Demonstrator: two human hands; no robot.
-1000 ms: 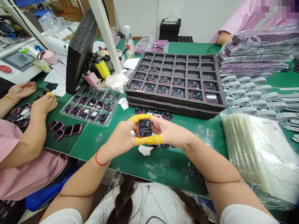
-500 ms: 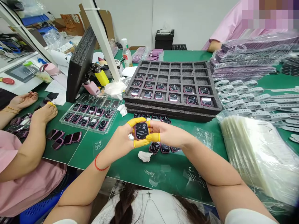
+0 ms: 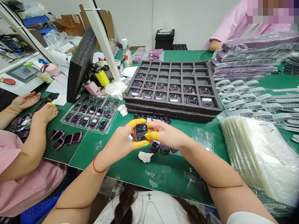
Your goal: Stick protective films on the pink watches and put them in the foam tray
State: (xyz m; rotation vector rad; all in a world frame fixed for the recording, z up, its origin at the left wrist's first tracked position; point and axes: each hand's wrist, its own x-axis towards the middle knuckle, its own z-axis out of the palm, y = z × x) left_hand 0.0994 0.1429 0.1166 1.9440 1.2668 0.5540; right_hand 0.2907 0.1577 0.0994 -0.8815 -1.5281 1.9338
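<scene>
A smartwatch case (image 3: 140,132) with a purple frame and a black face printed with white lines is held up between my two hands. My left hand (image 3: 122,137), in yellow finger cots, grips it from the left by its top and bottom edges. From the right, my right hand (image 3: 163,133) pinches its side, the yellow-capped thumb lying over the front of the face. More watch cases (image 3: 165,148) lie on the green table just behind and below my hands. A crumpled white tissue (image 3: 144,157) lies under them.
Beyond my hands stands a black foam tray (image 3: 173,107), partly filled with watch cases. A clear plastic tray (image 3: 90,116) is at left, beside a co-worker's hands (image 3: 45,113). Grey watch straps (image 3: 247,99) and bagged clear sleeves (image 3: 254,149) lie at right.
My right thumb has moved up from the lower right edge of the watch case onto its face. The case has shifted slightly left.
</scene>
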